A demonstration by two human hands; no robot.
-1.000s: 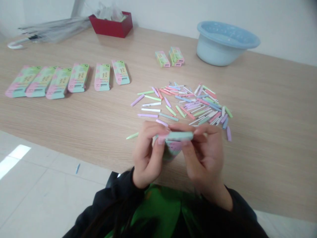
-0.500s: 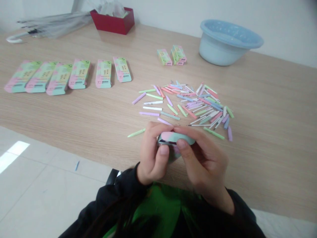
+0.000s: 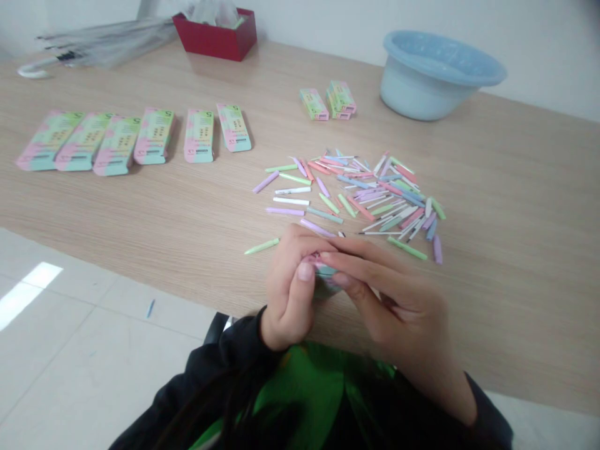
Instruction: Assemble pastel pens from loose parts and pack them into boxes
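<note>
Between my hands, just above the table's near edge, is a small pink and green cardboard box [image 3: 327,286], mostly hidden by fingers. My left hand [image 3: 293,287] wraps round its left side, the thumb lying near its top end. The fingers and thumb of my right hand [image 3: 394,300] press on the top end from the right. Just beyond them lies a loose spread of pastel pen parts [image 3: 370,194], with caps, barrels and thin white refills mixed together. A light green pen barrel [image 3: 261,246] lies left of my left hand.
Several flat boxes [image 3: 117,147] of the same print stand in a row at the left. Smaller-looking stacked boxes [image 3: 341,99] lie farther back, near a blue basin [image 3: 422,94]. A red container [image 3: 215,42] and a clear umbrella [image 3: 107,47] are along the wall.
The box's end flap, raised before, is now pressed down under my fingers. My right hand has turned and covers more of the box top. The view has shifted slightly.
</note>
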